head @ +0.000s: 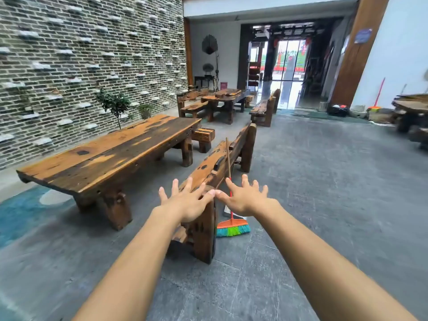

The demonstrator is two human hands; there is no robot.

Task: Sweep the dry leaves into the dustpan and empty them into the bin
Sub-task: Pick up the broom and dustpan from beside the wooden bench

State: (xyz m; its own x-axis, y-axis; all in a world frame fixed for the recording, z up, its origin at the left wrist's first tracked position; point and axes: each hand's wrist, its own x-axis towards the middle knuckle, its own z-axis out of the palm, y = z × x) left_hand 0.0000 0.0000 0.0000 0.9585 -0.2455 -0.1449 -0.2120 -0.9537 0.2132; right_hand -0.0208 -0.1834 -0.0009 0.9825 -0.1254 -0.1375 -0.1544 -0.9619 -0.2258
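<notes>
A broom [232, 228] with an orange head, green and blue bristles and a thin wooden handle leans against the near wooden bench [220, 163]. Part of a grey dustpan [227, 210] shows behind the broom head, mostly hidden by my right hand. My left hand [185, 200] and my right hand [244, 198] are stretched out in front of me, palms down, fingers spread, thumbs almost touching, holding nothing. Both hover above the bench's near end and the broom. No dry leaves or bin can be made out.
A long wooden table [111, 154] stands left of the bench, by a brick wall with small potted trees [113, 105]. More tables and benches [222, 100] are farther back. Grey stone floor [324, 181] spreads to the right. Another broom [377, 96] leans at the far right wall.
</notes>
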